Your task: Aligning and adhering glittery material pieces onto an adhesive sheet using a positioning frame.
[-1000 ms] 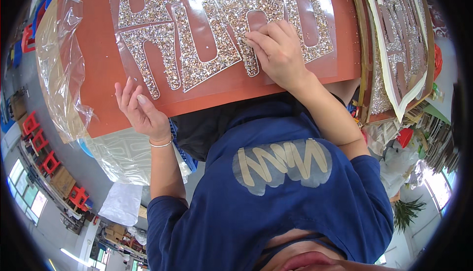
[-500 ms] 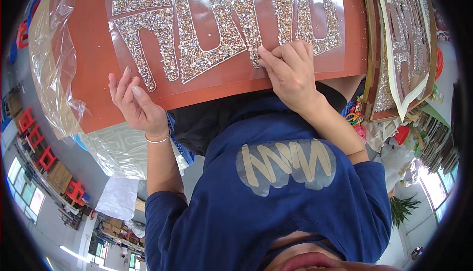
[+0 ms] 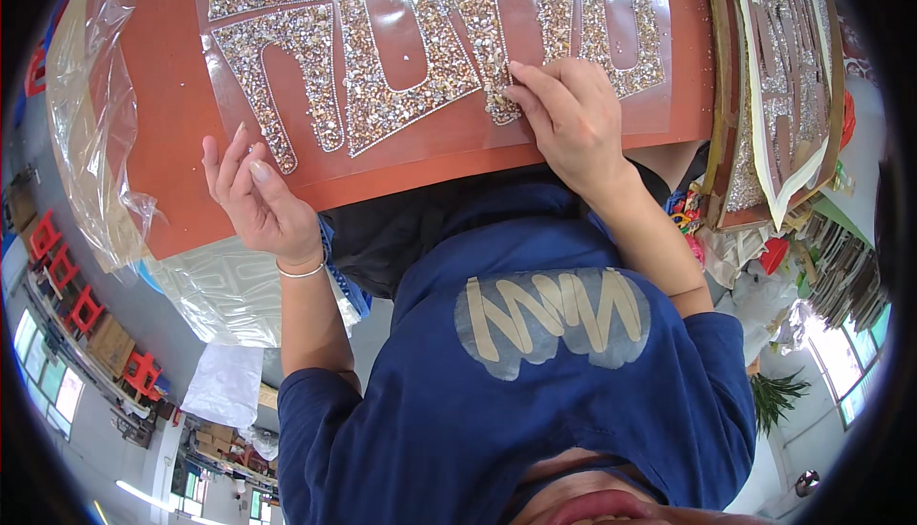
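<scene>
Right hand (image 3: 581, 124) moved up studded strip (image 3: 493, 68) edge, beside gap (image 3: 519, 23).

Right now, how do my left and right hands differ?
Your left hand is loosely open, palm partly showing; your right hand shows its back, thumb near forefinger. The right is at the speckled pattern, the left beside it. The left wrist wears a bracelet; the right shows none. Neither is gloved.

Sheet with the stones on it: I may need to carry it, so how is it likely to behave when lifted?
The sheet looks like thin clear film, so it would probably sag. Crowded stones likely make it heavy for its thickness. A stray pale bit in a bare gap might slide off if tilted.
</scene>
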The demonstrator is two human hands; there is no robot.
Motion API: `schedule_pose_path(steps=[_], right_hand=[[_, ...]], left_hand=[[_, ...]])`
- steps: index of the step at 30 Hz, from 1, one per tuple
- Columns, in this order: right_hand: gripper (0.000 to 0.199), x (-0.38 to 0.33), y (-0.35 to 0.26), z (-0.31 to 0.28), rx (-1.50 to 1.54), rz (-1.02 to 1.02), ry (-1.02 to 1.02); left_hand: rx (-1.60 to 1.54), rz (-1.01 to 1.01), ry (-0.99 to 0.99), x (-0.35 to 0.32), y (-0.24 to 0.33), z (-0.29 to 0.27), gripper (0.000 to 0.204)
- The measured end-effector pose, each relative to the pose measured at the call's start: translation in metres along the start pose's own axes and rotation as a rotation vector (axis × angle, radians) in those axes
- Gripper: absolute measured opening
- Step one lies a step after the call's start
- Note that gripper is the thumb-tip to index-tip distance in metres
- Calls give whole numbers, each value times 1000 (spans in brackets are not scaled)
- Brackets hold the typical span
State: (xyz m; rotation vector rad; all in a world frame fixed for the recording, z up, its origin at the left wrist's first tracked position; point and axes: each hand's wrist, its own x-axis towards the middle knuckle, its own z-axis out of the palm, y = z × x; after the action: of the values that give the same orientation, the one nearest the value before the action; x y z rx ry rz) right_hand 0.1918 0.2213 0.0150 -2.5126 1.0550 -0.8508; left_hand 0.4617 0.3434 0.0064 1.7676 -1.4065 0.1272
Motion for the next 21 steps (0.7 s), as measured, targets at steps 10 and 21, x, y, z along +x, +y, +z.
schedule_pose_path(steps=[10,21], right_hand=[[37,-31,-26,-21,-66,14,-115],[21,-84,63,-139,-584,466,104]], left_hand=[[-25,-7,20,-2,-2,1,20],[65,202,-282,8,62,1,20]])
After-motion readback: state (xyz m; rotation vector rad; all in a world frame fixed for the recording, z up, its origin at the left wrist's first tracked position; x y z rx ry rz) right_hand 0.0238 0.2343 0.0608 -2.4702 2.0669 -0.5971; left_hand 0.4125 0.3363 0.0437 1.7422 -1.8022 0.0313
